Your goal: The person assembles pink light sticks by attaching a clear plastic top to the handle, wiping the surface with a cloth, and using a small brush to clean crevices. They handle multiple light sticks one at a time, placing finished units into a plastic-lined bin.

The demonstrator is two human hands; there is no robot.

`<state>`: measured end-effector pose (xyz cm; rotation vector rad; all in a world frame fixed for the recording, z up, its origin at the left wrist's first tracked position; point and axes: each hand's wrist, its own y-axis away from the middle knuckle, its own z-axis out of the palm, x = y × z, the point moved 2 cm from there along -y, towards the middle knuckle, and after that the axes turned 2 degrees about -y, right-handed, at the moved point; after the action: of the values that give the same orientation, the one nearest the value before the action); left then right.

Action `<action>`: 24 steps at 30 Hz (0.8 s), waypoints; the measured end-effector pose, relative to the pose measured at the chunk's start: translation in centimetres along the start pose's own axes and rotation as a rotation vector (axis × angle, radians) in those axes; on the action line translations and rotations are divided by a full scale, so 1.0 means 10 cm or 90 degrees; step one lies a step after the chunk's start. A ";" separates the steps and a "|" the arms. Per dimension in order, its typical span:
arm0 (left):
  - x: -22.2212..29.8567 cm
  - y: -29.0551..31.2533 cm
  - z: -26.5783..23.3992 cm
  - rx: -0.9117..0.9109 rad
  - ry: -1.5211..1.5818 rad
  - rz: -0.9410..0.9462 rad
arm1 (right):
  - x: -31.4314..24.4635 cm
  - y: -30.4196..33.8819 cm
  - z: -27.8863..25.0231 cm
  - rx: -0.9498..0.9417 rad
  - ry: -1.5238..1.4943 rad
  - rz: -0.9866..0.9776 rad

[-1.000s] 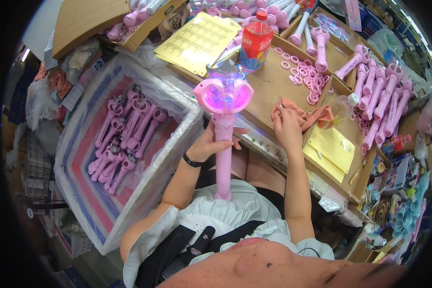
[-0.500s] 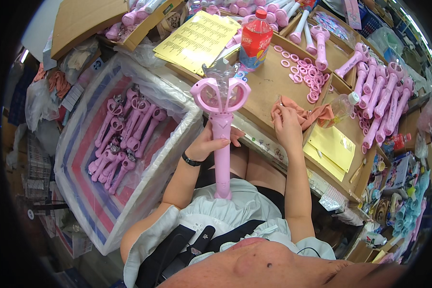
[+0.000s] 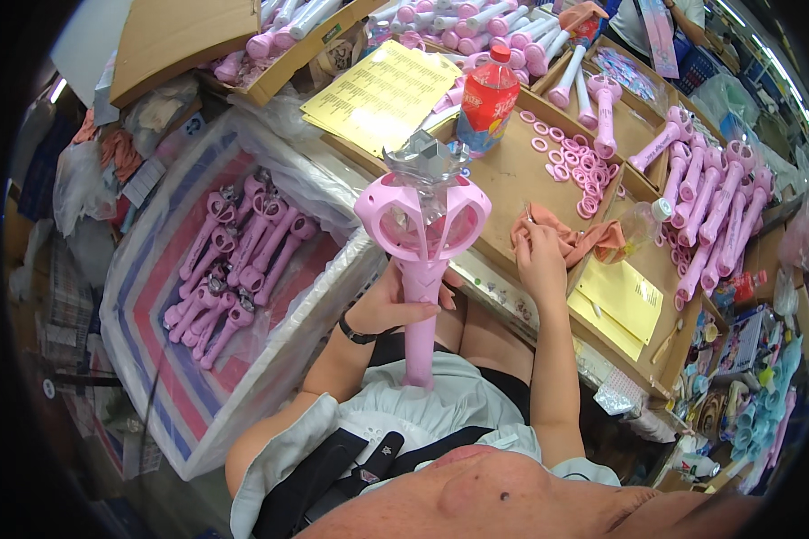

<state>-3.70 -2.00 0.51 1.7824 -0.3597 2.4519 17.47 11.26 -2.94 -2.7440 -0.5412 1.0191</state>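
Note:
Upright in front of my lap, a pink light stick (image 3: 420, 280) has an open caged head and a silver crown on top. My left hand (image 3: 388, 304) wraps round its handle just below the head; some of the fingers are behind the handle. Over on the cardboard tray, my right hand (image 3: 541, 262) has its fingers bunched on a crumpled orange cloth (image 3: 593, 241). A clear bottle (image 3: 643, 199) with a white cap lies against the cloth.
To the left, a plastic-lined bin (image 3: 157, 395) holds several pink light sticks (image 3: 270, 225). The cardboard tray (image 3: 503, 193) bears loose pink rings (image 3: 584, 171), a red-labelled bottle (image 3: 488, 101) and yellow sheets (image 3: 382, 94). More pink sticks (image 3: 719, 202) are piled at the right.
The light stick's head has tipped up toward me and looks larger, so its silver crown shows more clearly. My right hand stays on the cloth.

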 end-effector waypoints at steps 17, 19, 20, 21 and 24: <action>-0.13 -0.07 -0.11 0.133 0.027 0.020 | -0.71 1.20 0.36 -0.228 -0.550 -0.050; -0.16 -0.09 -0.11 0.137 0.051 0.005 | -0.73 1.31 0.45 -0.249 -0.516 -0.077; -0.18 -0.10 -0.10 0.137 0.059 0.001 | -0.70 1.28 0.45 -0.191 -0.497 -0.064; -0.18 -0.12 -0.09 0.126 0.088 -0.006 | -0.67 1.18 0.43 -0.156 -0.571 -0.020; -0.18 -0.15 -0.05 0.075 0.094 -0.043 | -0.61 0.71 0.22 -0.055 -0.724 0.111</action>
<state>-3.26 -0.29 -1.17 1.6112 -0.1436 2.5867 13.71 2.44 -2.86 -2.0231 -0.4495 2.6072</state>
